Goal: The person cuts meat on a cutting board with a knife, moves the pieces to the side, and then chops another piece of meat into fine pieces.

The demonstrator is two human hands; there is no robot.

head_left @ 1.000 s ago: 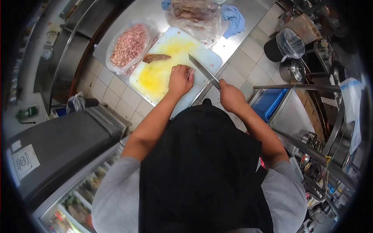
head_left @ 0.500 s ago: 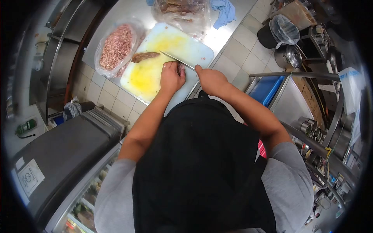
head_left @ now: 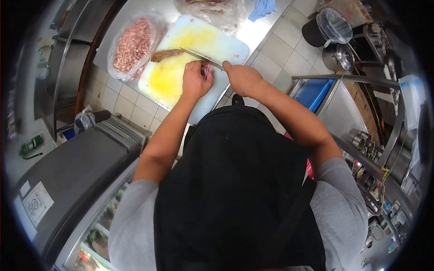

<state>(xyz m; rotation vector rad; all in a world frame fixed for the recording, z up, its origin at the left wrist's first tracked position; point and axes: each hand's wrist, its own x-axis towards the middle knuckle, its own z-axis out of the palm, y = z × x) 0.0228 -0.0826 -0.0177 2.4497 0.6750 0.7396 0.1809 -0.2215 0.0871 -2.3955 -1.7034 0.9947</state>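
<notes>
Meat (head_left: 207, 69), a small pinkish piece, lies on the near right part of the cutting board (head_left: 181, 81), pinned under the curled fingers of the left hand (head_left: 195, 80), which is clenched down on it. Across it lies the knife (head_left: 201, 57), its blade running from the right hand (head_left: 242, 77) leftward over the board, the edge just at the left fingertips. The right hand is wrapped tight around the handle, which is hidden inside the fist. Farther left on the board, just beyond the blade's tip, rests a brown strip (head_left: 165, 54) of meat, apart from both hands. The board is white, stained yellow through its middle, and sits on a steel counter (head_left: 253, 34). Touching its left edge stands a clear bag (head_left: 132, 45) full of minced pink meat. Behind the board another plastic bag (head_left: 212, 11) holds darker pieces, and a blue cloth (head_left: 262, 8) lies to its right. On the tiled floor to the right stand a lined bin (head_left: 329, 28), a steel pot (head_left: 341, 56) and a blue crate (head_left: 312, 99).
</notes>
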